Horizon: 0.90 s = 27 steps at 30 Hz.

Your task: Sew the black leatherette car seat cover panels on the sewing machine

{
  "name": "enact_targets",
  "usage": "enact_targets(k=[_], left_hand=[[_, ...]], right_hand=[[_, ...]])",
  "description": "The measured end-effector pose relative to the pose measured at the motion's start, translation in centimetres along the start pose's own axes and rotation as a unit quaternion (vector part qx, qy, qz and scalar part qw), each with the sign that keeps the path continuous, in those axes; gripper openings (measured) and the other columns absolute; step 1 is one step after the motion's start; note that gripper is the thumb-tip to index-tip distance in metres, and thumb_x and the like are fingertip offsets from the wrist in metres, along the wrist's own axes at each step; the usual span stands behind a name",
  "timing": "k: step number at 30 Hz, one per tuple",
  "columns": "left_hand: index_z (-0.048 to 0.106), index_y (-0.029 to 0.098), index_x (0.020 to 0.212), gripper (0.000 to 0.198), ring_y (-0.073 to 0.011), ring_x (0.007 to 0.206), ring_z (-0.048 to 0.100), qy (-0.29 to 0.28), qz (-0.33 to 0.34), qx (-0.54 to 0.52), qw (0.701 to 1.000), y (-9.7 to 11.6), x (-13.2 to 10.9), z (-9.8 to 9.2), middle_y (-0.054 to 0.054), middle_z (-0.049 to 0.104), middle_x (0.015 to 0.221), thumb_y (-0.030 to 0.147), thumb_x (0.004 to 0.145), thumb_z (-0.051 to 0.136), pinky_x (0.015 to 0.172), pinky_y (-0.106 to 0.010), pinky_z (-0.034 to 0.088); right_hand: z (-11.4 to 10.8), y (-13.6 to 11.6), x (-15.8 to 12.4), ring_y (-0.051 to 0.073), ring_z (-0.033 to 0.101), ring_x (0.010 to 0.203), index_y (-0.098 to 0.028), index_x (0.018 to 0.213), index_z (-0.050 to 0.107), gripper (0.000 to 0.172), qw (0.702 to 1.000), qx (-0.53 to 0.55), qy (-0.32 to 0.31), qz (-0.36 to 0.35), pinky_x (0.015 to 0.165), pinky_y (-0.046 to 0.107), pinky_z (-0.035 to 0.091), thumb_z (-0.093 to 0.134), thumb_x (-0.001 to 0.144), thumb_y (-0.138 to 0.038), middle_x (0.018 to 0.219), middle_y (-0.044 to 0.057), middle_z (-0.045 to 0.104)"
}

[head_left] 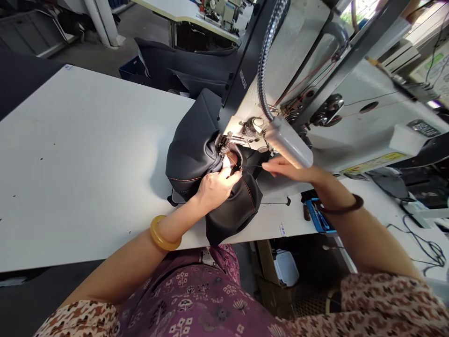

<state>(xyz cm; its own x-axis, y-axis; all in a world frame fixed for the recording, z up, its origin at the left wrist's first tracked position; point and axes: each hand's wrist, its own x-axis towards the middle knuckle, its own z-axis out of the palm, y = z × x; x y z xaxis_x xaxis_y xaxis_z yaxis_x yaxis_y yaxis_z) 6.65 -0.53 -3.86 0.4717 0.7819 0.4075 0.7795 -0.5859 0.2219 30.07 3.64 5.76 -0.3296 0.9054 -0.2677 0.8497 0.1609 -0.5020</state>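
A black leather-like cover with red-orange seam stitching lies bunched under the head of a sewing machine. My left hand grips the cover's edge just in front of the presser foot, fingers closed. A small white piece shows beside its fingertips. My right hand is to the right, beside the lamp housing, fingers pinched. A thin dark thread runs from the cover to its fingertips. The needle tip is hard to make out among the folds.
The white table spreads to the left. Dark material hangs behind it. A grey lamp sits low over the work. A blue tray with tools lies right of the cover. Another sewing machine stands at the back.
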Motion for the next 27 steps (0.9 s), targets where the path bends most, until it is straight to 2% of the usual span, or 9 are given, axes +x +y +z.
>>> enact_targets(k=[2, 4, 8, 11, 14, 17, 21, 24, 27], left_hand=[[0.064, 0.027, 0.119, 0.04, -0.0183, 0.067, 0.068, -0.01, -0.001, 0.006, 1.0, 0.2, 0.1, -0.2, -0.014, 0.064, 0.119, 0.02, 0.091, 0.037, 0.059, -0.028, 0.049], [0.063, 0.027, 0.12, 0.04, -0.0198, 0.068, 0.068, -0.023, -0.004, 0.018, 1.0, 0.6, 0.3, -0.4, -0.013, 0.067, 0.11, 0.02, 0.092, 0.036, 0.058, -0.029, 0.049], [0.059, 0.02, 0.126, 0.041, -0.0209, 0.072, 0.068, -0.023, -0.011, 0.007, 1.0, 2.2, 1.1, -0.8, -0.011, 0.067, 0.106, 0.022, 0.093, 0.035, 0.059, -0.03, 0.051], [0.052, 0.018, 0.132, 0.043, -0.0176, 0.083, 0.067, 0.044, 0.026, -0.062, 0.997, 2.5, 0.8, -0.8, -0.011, 0.062, 0.117, 0.02, 0.091, 0.038, 0.07, -0.028, 0.055], [0.057, 0.018, 0.126, 0.042, -0.0149, 0.102, 0.063, 0.172, 0.044, -0.112, 0.978, 1.1, -1.4, -0.7, -0.011, 0.06, 0.119, 0.012, 0.09, 0.036, 0.092, -0.026, 0.051], [0.063, 0.017, 0.115, 0.039, -0.0186, 0.109, 0.06, 0.248, -0.063, -0.062, 0.965, -0.9, -4.9, 0.0, -0.012, 0.064, 0.111, 0.009, 0.089, 0.036, 0.098, -0.034, 0.048], [0.056, 0.016, 0.126, 0.04, -0.0323, 0.131, 0.044, 0.13, -0.121, 0.046, 0.983, -1.7, -8.9, 2.1, -0.019, 0.05, 0.136, 0.021, 0.086, 0.049, 0.107, -0.055, 0.037], [0.05, 0.016, 0.134, 0.052, -0.0392, 0.138, 0.031, 0.028, -0.111, 0.073, 0.991, -0.7, -9.8, 3.6, -0.021, 0.039, 0.146, 0.033, 0.085, 0.055, 0.108, -0.068, 0.026], [0.05, 0.019, 0.135, 0.051, -0.0392, 0.138, 0.031, -0.044, -0.085, 0.065, 0.993, 0.1, -9.3, 4.6, -0.019, 0.039, 0.147, 0.029, 0.086, 0.052, 0.107, -0.072, 0.025]], right_hand=[[1.5, 2.6, -3.0, 0.009, 0.037, 0.056, -0.017, 0.062, 0.049, 0.054, 0.996, 0.056, -0.047, 0.055, 0.053, 0.024, 0.029, 0.045, 0.078, -0.069, 0.059, -0.001, 0.041], [4.9, 6.0, -5.9, 0.01, 0.038, 0.055, -0.018, 0.067, 0.049, 0.055, 0.985, 0.105, -0.056, 0.128, 0.05, 0.023, 0.03, 0.045, 0.074, -0.072, 0.062, -0.001, 0.044], [15.1, 13.1, -9.6, 0.02, 0.056, 0.067, -0.021, 0.076, 0.052, 0.046, 0.963, 0.03, 0.128, 0.236, 0.064, 0.033, 0.047, 0.038, 0.076, -0.065, 0.071, 0.005, 0.057], [19.7, 15.9, -10.4, 0.033, 0.057, 0.097, -0.015, 0.105, 0.05, 0.044, 0.938, -0.018, 0.225, 0.262, 0.087, 0.05, 0.045, 0.032, 0.08, -0.046, 0.102, 0.019, 0.058], [18.7, 15.6, -10.2, 0.037, 0.048, 0.116, -0.011, 0.115, 0.049, 0.046, 0.935, -0.057, 0.284, 0.206, 0.1, 0.055, 0.036, 0.038, 0.079, -0.037, 0.118, 0.024, 0.053], [14.5, 11.8, -9.2, 0.031, 0.056, 0.107, -0.014, 0.112, 0.054, 0.039, 0.935, -0.064, 0.344, 0.063, 0.094, 0.05, 0.045, 0.043, 0.084, -0.038, 0.11, 0.018, 0.061], [10.0, 3.4, -5.9, 0.021, 0.061, 0.101, -0.019, 0.117, 0.055, 0.031, 0.925, -0.069, 0.354, -0.119, 0.088, 0.038, 0.052, 0.048, 0.089, -0.033, 0.112, 0.01, 0.064], [8.9, -1.8, -2.3, 0.022, 0.054, 0.118, -0.019, 0.126, 0.052, 0.04, 0.905, -0.181, 0.277, -0.266, 0.096, 0.039, 0.048, 0.048, 0.086, -0.018, 0.127, 0.011, 0.057], [8.9, -4.3, 0.5, 0.026, 0.044, 0.13, -0.02, 0.123, 0.056, 0.042, 0.86, -0.285, 0.23, -0.356, 0.099, 0.043, 0.045, 0.044, 0.083, -0.011, 0.138, 0.011, 0.05]])
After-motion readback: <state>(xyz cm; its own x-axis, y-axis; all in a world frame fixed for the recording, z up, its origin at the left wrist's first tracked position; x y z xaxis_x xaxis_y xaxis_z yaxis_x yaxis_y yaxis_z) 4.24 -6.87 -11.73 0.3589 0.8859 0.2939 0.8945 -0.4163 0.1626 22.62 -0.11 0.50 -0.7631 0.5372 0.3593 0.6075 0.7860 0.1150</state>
